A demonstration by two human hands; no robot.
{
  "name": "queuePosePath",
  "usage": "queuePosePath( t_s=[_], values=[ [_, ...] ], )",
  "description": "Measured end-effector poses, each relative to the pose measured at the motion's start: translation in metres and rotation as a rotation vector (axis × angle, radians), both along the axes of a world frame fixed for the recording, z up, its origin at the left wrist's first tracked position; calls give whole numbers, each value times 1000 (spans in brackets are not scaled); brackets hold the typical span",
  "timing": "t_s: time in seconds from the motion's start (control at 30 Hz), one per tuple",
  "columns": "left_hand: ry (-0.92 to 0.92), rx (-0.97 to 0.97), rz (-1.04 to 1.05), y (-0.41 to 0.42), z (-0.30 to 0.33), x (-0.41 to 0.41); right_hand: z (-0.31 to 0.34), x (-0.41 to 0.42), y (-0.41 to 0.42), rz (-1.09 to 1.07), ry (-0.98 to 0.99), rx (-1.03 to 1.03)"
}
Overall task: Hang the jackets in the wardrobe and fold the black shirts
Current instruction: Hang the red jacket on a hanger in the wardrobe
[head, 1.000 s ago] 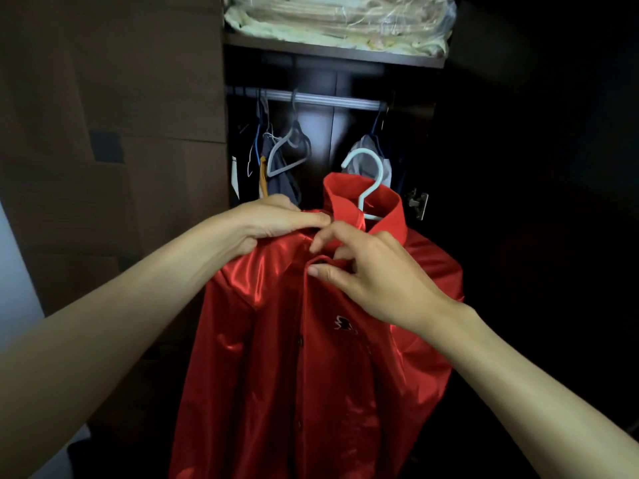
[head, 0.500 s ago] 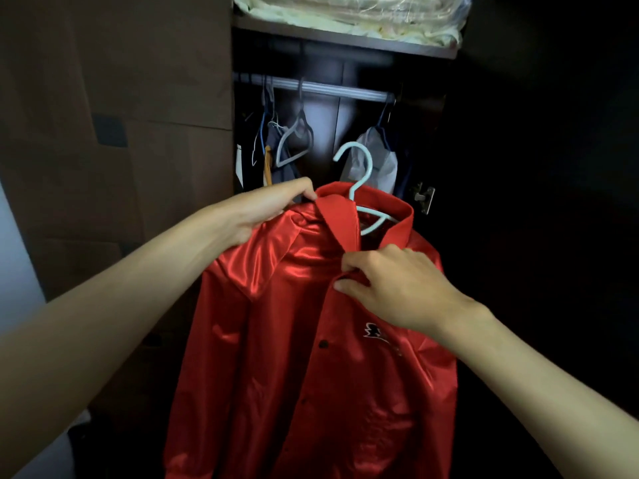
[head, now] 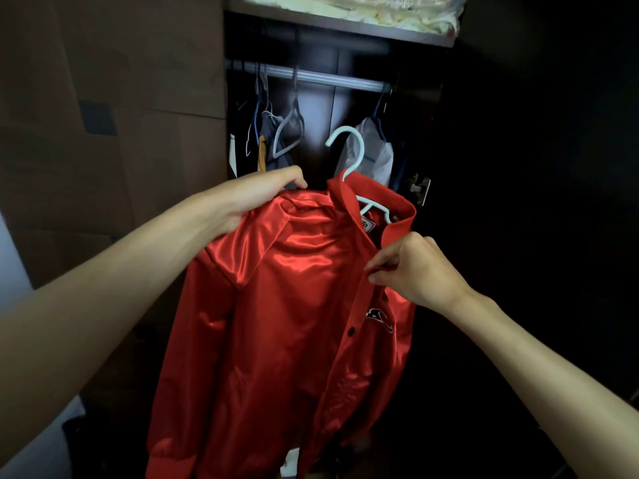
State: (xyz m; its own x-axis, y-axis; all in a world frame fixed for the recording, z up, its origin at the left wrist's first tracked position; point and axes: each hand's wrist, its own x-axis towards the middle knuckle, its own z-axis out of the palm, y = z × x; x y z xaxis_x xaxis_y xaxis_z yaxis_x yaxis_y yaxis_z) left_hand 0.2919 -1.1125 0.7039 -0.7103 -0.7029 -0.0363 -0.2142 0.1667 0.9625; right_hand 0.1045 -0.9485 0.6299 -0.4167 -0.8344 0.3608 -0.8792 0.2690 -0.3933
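Note:
A shiny red satin jacket (head: 287, 326) hangs on a pale blue plastic hanger (head: 352, 157) in front of the open wardrobe. My left hand (head: 262, 195) grips the jacket's left shoulder over the hanger arm. My right hand (head: 415, 271) pinches the front placket just below the collar. The hanger's hook points up and left, below the metal rail (head: 321, 77) and apart from it. The jacket's lower hem drops out of view.
On the rail hang several garments and a bare grey hanger (head: 288, 133) at left, and a light grey garment (head: 373, 150) at right. A shelf (head: 345, 29) above holds bagged pale bedding. A brown door panel (head: 121, 115) stands left; a hinge (head: 420, 188) sits at right.
The jacket's front has swung to the right and opened at the collar. My right hand moved right along the placket, and my left hand stayed on the shoulder.

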Motion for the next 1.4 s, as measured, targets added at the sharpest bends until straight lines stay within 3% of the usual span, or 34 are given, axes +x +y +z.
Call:
queuePosePath(
  t_s=[0.5, 0.97, 1.4],
  values=[
    [4, -15, 17, -7, -6, 3, 2, 3, -5, 105, -97, -6],
    [-72, -99, 7, -10, -10, -2, 4, 14, -7, 163, 168, -10],
    [-106, -101, -26, -19, -10, -2, 5, 10, -6, 169, -45, -86]
  ],
)
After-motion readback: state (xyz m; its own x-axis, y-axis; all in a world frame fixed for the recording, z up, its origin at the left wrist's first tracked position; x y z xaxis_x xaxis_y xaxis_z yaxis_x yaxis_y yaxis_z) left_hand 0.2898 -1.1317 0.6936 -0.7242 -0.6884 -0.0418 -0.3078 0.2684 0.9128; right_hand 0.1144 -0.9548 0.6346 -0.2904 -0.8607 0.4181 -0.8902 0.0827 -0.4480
